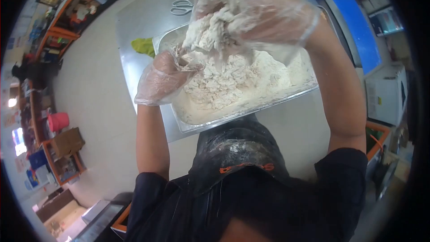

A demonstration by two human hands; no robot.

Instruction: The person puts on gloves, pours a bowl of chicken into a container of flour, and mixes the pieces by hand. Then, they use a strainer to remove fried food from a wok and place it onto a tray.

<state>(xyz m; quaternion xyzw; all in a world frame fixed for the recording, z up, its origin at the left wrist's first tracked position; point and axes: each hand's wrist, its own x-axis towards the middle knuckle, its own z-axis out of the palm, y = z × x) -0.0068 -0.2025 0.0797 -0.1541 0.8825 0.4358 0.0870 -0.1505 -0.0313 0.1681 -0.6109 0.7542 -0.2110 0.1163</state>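
Note:
My right hand (268, 18), in a clear plastic glove dusted white, is raised over a metal tray (215, 123). Its fingers are closed around a shaggy, flour-coated clump (208, 31), and bits hang down from it. My left hand (162, 77), gloved too, is at the tray's left side with its fingers curled inward. Floury flakes cling about its fingertips; what lies inside them is hidden. Below both hands, the tray holds loose white flour (280, 74) and a heap of crumbly, flour-covered pieces (219, 87).
The tray rests on a steel table (139, 24). Scissors with pale handles (181, 7) lie behind it, and a green cloth (142, 46) sits at its left corner. A blue panel (351, 24) stands to the right. Shelves and a pink bucket (58, 121) are at left.

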